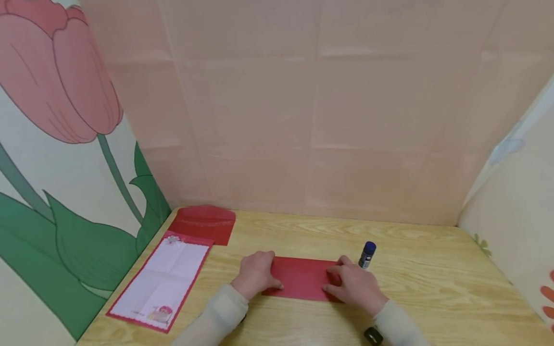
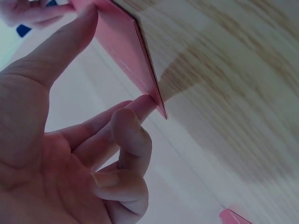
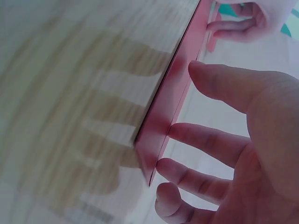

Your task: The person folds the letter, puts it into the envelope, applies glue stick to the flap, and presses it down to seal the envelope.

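A red envelope [image 1: 298, 278] lies on the wooden table between the two hands, its long side running left to right. At its left end, the left hand [image 1: 256, 274] rests the thumb on the paper, with fingertips at the far corner. In the left wrist view the edge of the envelope [image 2: 133, 56] looks layered, and two fingers bend away from it. The right hand [image 1: 357, 286] touches the right end with spread fingertips. Seen from the right wrist, the thumb [image 3: 219, 81] reaches over the paper while other fingertips meet its edge.
A dark blue glue stick [image 1: 367, 254] stands just beyond the right hand. On the left lies a pink-bordered white sheet [image 1: 166, 276], overlapping another red envelope [image 1: 203, 223] with its flap raised. Walls border the table [image 1: 433, 269] at the back and sides.
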Available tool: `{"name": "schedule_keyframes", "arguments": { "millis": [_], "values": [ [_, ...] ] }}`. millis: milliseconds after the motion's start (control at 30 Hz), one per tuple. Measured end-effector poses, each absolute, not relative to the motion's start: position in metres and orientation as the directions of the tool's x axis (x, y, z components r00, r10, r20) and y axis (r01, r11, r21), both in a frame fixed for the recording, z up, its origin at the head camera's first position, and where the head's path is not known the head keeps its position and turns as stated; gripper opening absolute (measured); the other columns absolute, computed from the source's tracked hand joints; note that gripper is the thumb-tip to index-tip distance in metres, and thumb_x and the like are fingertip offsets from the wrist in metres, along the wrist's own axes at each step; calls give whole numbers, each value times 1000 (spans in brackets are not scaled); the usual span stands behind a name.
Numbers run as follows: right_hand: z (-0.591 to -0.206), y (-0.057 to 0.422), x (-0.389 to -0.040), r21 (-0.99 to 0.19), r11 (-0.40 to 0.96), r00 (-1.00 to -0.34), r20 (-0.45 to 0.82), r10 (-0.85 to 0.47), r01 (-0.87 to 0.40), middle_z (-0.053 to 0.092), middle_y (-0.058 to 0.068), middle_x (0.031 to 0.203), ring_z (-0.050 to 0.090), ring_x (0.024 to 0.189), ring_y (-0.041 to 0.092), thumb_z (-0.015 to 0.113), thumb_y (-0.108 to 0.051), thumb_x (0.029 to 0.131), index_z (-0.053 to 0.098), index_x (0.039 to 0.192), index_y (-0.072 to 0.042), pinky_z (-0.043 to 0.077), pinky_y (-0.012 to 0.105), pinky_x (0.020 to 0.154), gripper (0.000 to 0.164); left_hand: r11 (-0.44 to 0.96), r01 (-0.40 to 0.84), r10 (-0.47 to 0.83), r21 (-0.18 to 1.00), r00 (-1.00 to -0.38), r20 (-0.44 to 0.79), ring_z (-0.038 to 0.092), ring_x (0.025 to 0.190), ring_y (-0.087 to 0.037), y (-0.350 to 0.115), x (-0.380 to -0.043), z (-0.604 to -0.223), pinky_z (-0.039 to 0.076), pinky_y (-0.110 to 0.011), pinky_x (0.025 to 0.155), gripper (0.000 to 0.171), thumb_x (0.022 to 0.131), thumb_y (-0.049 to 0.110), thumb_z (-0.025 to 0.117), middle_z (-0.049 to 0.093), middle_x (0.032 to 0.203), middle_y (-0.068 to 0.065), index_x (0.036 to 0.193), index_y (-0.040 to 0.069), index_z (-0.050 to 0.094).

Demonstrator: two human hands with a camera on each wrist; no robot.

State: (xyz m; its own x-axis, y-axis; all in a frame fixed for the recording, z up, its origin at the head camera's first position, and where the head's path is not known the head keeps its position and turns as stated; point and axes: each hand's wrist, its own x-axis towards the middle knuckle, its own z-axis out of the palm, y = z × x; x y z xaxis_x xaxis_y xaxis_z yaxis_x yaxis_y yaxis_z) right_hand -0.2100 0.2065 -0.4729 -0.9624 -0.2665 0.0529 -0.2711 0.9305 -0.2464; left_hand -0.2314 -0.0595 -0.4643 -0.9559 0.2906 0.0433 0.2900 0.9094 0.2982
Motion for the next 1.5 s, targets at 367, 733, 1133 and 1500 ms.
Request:
{"name": "schedule_keyframes", "arguments": {
  "millis": [367,733,1133,1500],
  "values": [
    [-472,222,-212,-233,946,-974,34,-222,-224,57,6,100,48,65,14,80,-41,82,73,116,-9,44,32,50,48,907,295,296,302,-954,45,53,68,-10,-59,-230,-464,43,-34,60,53,64,46,93,54,72,6,90,14,60],
    [-467,224,-211,-164,958,-972,56,-228,-234,57,7,99,48,65,12,77,-41,85,71,116,-3,44,32,50,49,892,356,378,280,-925,-28,59,88,-17,-59,-229,-462,51,-37,76,58,78,40,86,54,106,-3,124,10,67],
    [-465,191,-221,-77,963,-964,85,-252,-258,47,8,81,49,62,24,72,-21,80,71,93,-6,44,40,52,20,903,340,379,260,-918,-113,55,85,-19,-56,-231,-457,50,-35,75,45,80,35,84,56,109,-2,114,9,70],
    [-469,160,-225,-99,938,-944,45,-328,-331,55,13,98,49,65,24,71,-9,78,70,121,-12,48,41,56,43,889,386,419,246,-903,-95,54,92,-21,-50,-228,-455,50,-35,76,48,81,30,84,58,110,-2,126,21,70]
  ]
}}
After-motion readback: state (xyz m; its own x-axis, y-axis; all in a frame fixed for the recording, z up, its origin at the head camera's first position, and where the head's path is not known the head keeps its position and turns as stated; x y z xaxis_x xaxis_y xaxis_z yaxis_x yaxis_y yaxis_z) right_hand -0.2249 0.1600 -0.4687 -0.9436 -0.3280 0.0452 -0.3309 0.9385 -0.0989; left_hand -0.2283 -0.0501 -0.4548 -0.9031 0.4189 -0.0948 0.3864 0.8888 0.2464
